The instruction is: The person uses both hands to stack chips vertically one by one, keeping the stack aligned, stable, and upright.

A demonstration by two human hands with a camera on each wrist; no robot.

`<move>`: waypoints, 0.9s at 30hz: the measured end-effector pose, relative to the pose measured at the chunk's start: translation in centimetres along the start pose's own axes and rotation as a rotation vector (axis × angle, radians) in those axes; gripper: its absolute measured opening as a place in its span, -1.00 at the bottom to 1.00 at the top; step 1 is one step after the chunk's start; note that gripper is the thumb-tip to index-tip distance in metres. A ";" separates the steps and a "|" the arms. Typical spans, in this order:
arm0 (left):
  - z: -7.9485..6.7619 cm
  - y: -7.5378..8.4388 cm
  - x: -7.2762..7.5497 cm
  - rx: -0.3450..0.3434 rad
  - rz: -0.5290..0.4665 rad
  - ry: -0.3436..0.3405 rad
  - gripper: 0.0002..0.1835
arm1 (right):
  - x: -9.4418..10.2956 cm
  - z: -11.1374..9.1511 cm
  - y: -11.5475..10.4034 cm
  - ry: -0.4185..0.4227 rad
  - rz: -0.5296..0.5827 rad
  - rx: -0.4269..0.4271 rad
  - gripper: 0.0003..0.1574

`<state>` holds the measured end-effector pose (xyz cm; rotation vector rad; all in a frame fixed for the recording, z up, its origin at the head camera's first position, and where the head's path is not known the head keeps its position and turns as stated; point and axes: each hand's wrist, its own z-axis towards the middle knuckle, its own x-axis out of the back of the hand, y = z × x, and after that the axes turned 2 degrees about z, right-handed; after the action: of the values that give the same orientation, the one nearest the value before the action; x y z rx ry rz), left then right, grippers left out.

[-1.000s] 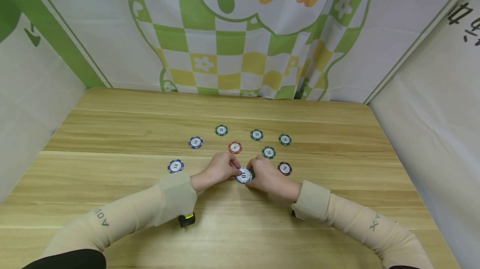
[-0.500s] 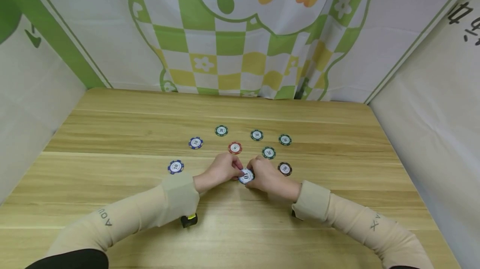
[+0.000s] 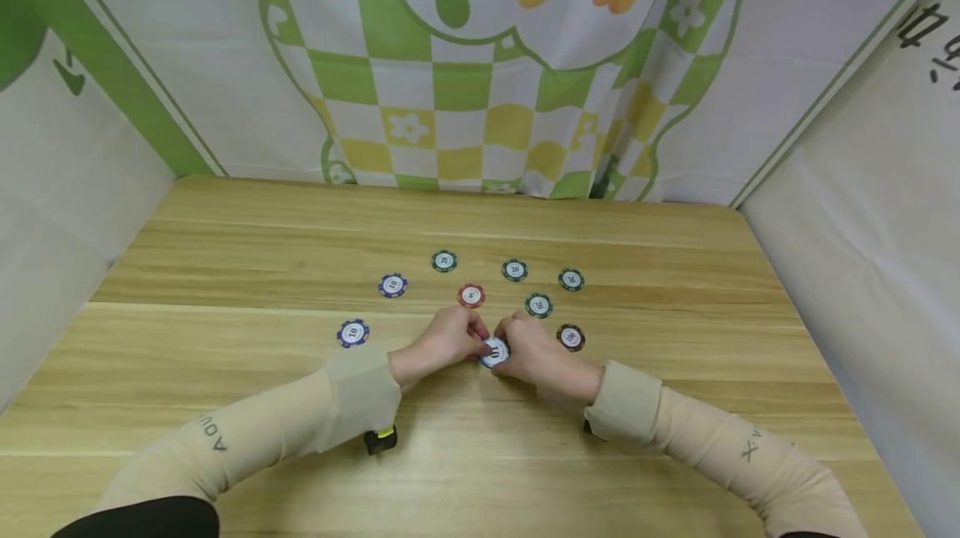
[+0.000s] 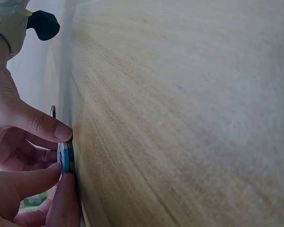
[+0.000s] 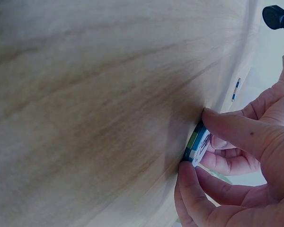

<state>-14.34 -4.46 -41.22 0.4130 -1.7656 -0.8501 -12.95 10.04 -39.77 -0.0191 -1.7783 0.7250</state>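
A small stack of poker chips [image 3: 494, 351] lies on the wooden table [image 3: 480, 455] between my two hands. Its top chip shows a white face with a number. My left hand [image 3: 480, 344] pinches the stack from the left and my right hand [image 3: 507, 349] pinches it from the right. In the left wrist view the stack [image 4: 66, 158] shows blue and green edges against the tabletop, with fingertips [image 4: 61, 179] round it. In the right wrist view the stack [image 5: 197, 144] sits flat on the wood under a thumb and fingers [image 5: 236, 135].
Loose chips lie beyond the hands: two blue ones [image 3: 352, 333] [image 3: 392, 285], a red one [image 3: 471, 296], several green ones [image 3: 538, 305] and a dark one [image 3: 571, 338]. A patterned cloth [image 3: 465, 62] backs the table, with white walls at both sides.
The stack has shifted slightly right and lies flatter between the fingers. Both hands keep their hold and the loose chips stay put.
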 end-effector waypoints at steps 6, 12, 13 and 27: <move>0.0 0.0 0.0 -0.003 0.005 0.001 -0.89 | 0.0 0.0 0.1 0.001 -0.005 0.005 -0.61; 0.1 0.0 0.0 0.000 0.020 -0.003 -0.89 | 0.0 0.0 0.1 -0.001 -0.007 0.005 -0.60; 0.1 0.0 0.0 0.001 0.022 -0.003 -0.89 | 0.0 0.0 0.1 -0.001 -0.006 0.005 -0.60; 0.1 -0.1 0.2 -0.023 0.037 -0.038 -0.85 | 0.0 0.0 0.1 -0.003 0.003 -0.003 -0.60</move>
<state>-14.49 -4.64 -41.14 0.3501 -1.7911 -0.8563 -12.98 10.07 -39.82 -0.0227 -1.7828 0.7248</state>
